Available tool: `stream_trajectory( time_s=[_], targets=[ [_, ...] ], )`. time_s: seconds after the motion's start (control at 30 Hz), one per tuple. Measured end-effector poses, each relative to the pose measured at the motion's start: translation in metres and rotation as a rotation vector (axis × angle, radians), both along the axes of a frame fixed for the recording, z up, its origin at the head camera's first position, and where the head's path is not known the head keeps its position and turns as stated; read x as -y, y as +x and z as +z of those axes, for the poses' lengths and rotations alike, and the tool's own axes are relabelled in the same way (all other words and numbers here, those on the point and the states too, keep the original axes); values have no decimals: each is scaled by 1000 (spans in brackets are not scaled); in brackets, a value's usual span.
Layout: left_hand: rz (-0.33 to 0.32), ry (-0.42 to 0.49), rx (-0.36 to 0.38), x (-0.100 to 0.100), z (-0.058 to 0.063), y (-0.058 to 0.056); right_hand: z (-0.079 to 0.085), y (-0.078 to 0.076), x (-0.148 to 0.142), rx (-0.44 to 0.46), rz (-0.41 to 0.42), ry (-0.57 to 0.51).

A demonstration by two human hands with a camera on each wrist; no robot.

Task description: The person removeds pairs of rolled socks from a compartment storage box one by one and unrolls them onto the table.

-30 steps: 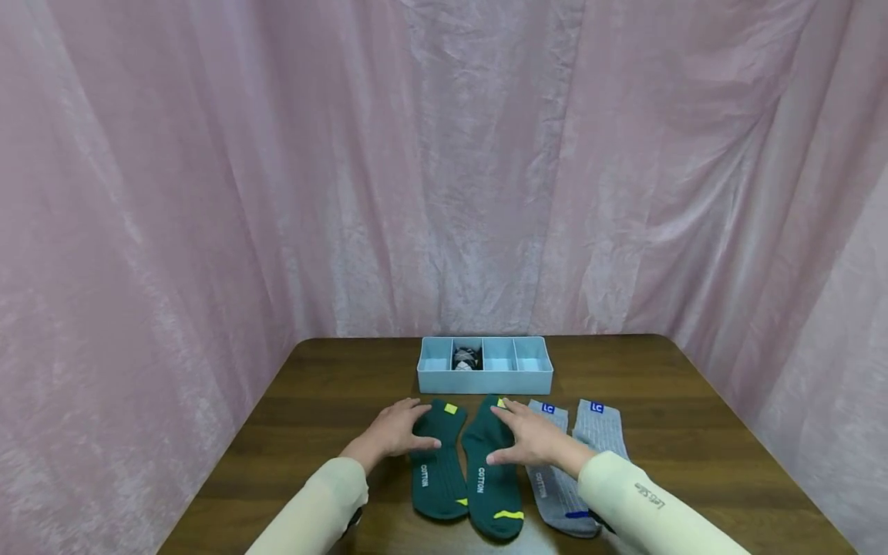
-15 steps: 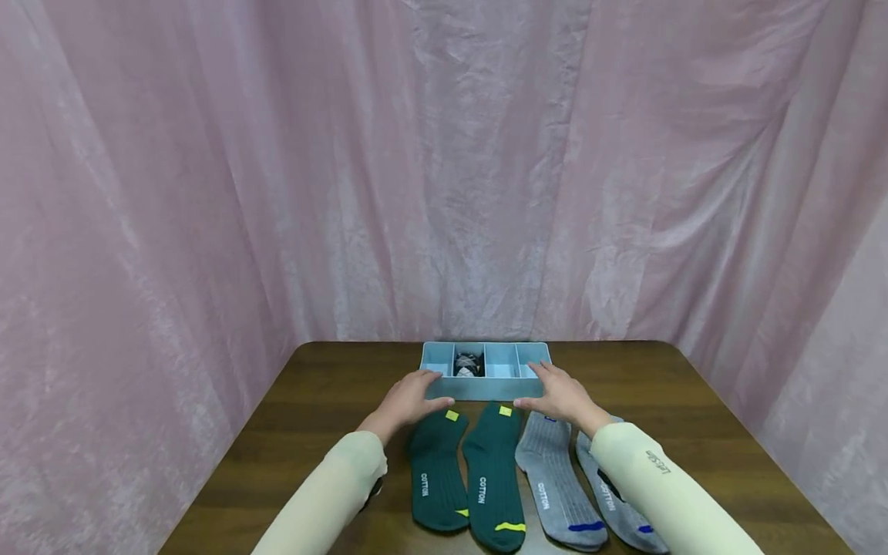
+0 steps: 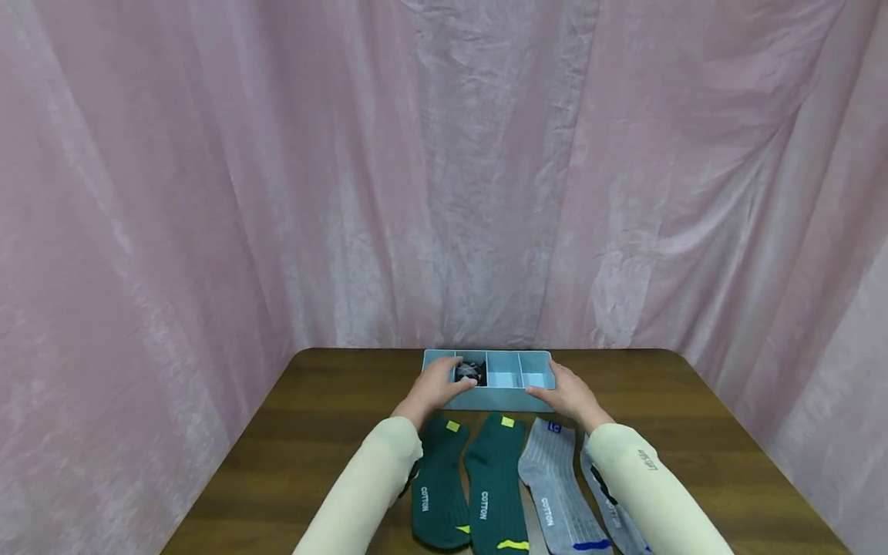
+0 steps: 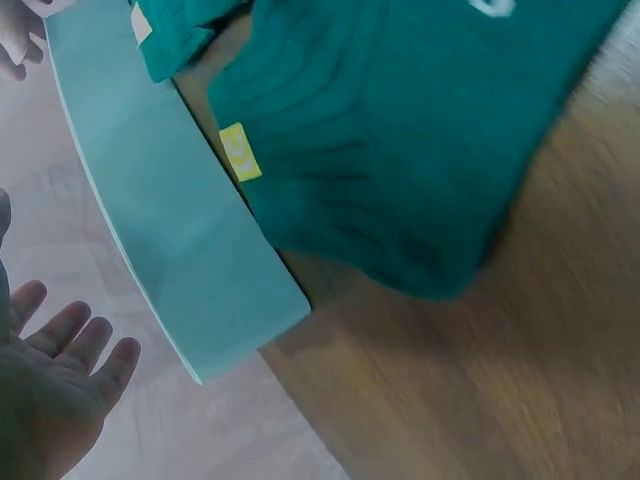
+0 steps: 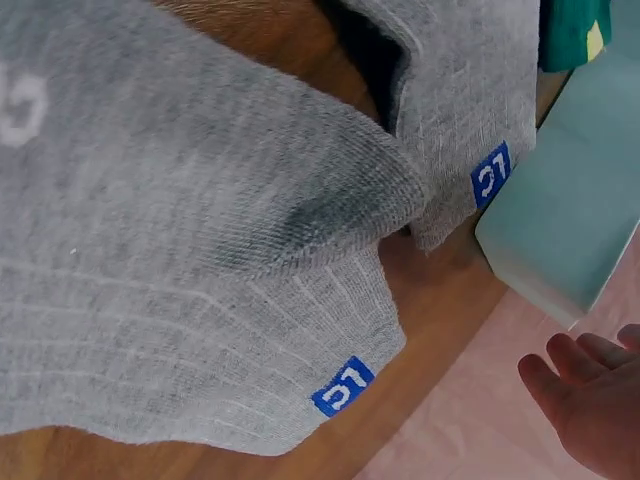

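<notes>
A pale blue four-compartment box (image 3: 494, 399) stands at the table's far side. A dark patterned bundle (image 3: 471, 371) fills its second compartment from the left. My left hand (image 3: 435, 388) is over the box's left part, thumb towards that bundle. In the left wrist view, the left hand's fingers (image 4: 75, 345) are spread beyond the box wall (image 4: 180, 210). My right hand (image 3: 570, 397) is at the box's right end, thumb at the front wall; its fingers (image 5: 580, 385) look relaxed in the right wrist view. Whether either hand touches the box is unclear.
Two green socks (image 3: 438, 482) (image 3: 494, 470) lie flat in front of the box. To their right are two grey socks (image 3: 555, 470) (image 3: 617, 516), the outer one partly under the right sleeve. A pink curtain (image 3: 444, 177) hangs behind the wooden table (image 3: 333, 401).
Both hands have moved forward from above the green socks to the box. The left hand has also shifted right, reaching over the box's left part. The socks stay on the table.
</notes>
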State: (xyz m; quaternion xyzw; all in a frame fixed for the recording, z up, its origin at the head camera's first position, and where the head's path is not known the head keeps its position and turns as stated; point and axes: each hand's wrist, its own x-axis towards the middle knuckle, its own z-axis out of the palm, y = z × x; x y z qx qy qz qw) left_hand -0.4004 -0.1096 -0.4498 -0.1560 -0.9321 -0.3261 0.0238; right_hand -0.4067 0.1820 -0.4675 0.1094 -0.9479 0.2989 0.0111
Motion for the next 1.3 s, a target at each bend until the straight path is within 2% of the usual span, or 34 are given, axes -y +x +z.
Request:
stream_trajectory(
  time_s=[0.13,0.3,0.43,0.6,0.87,1.13,1.3],
  targets=[
    [20,45,11,-7,0,-3,-2,-2,1,-2,-16,-44],
    [67,151,24,-17,0,-6,-5,-1,-1,38,-38,-63],
    [93,224,41,-26,-7,-7,-9,3,-2,72,-55,-74],
    [117,267,76,-32,-15,-9,-13,7,-1,57,-81,-75],
    [183,255,54,-41,-18,-12,-11,10,7,36,-115,-84],
    [283,244,14,-52,-19,-10,-8,13,9,53,-131,-115],
    [305,243,-3,-59,-20,-7,-11,13,7,56,-134,-116]
  ],
)
